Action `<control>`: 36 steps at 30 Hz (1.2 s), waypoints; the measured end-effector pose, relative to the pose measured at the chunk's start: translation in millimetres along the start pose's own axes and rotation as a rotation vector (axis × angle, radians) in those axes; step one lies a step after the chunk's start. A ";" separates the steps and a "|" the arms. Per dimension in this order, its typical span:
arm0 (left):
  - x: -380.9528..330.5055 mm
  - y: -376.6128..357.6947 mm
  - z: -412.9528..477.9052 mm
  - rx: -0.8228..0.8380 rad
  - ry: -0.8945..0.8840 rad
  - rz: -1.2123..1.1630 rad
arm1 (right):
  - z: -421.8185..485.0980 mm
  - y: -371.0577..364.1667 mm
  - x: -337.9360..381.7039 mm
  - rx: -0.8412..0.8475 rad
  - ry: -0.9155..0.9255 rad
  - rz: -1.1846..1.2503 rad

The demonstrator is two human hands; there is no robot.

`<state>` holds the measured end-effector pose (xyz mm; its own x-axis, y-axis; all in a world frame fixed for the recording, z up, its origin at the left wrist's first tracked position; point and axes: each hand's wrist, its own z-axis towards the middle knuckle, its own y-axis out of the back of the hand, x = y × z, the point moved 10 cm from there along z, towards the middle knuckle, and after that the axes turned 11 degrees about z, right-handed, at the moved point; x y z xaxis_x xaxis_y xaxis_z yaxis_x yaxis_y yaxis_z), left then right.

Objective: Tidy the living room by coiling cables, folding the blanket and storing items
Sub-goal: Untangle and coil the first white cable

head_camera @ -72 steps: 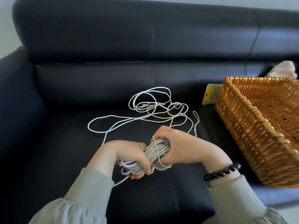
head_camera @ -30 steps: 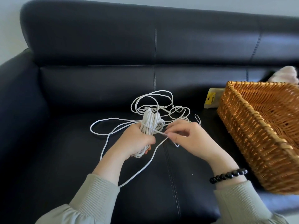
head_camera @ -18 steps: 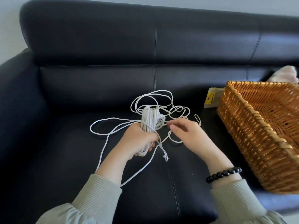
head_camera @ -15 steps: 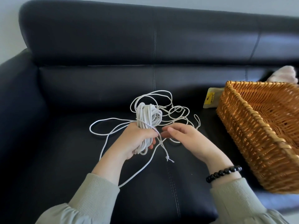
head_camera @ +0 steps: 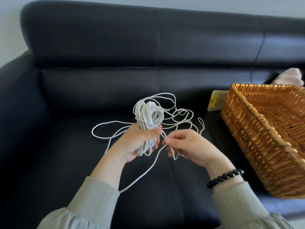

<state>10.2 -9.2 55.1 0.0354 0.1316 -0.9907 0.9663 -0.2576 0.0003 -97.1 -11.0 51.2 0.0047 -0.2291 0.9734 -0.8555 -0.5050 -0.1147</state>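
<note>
- Now, at lower centre, my left grip (head_camera: 138,142) is curled round the cable bundle (head_camera: 149,115), held upright above the sofa seat (head_camera: 74,154).
- My right grip (head_camera: 189,146) pinches a loose strand (head_camera: 162,133) just beside it.
- Farther back, loose loops (head_camera: 181,113) lie on the seat, with the wicker basket (head_camera: 257,111) at right.

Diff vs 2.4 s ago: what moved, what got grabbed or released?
The white coiled cable bundle moved forward, away from the body, now upright in the left hand, which keeps its grip. The right hand let go of the bundle, pinched a loose strand, dropped it, and now pinches it again beside the left thumb. Unchanged: loose white cable loops on the black leather sofa, orange wicker basket.
</note>
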 end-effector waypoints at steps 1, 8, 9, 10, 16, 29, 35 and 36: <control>0.0 -0.9 1.1 -0.002 -0.016 -0.006 | 0.1 3.5 3.1 -0.042 0.026 -0.019; -3.0 -2.7 4.4 -0.069 -0.096 -0.100 | -11.2 27.4 33.3 -0.303 0.196 -0.256; -2.0 -3.4 4.2 -0.084 -0.079 -0.112 | -12.5 27.2 35.7 -0.305 0.198 -0.308; -0.8 -4.2 3.7 -0.096 -0.059 -0.128 | -13.6 26.4 37.5 -0.302 0.196 -0.364; 0.5 -1.9 2.6 -0.133 -0.028 -0.179 | -20.3 29.4 49.5 -0.347 0.271 -0.344; -5.0 3.0 -0.1 -0.191 -0.074 -0.074 | -28.5 36.5 62.1 -0.463 0.350 -0.319; -7.4 4.5 0.2 -0.217 -0.097 0.027 | -30.2 32.6 64.6 -0.468 0.357 -0.378; -8.0 5.1 0.3 -0.218 -0.101 0.052 | -29.6 30.8 63.7 -0.456 0.343 -0.402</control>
<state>14.8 -11.8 63.0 0.0715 0.0242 -0.9971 0.9964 -0.0471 0.0703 -138.5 -16.6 115.5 0.2670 0.2162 0.9391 -0.9539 -0.0790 0.2894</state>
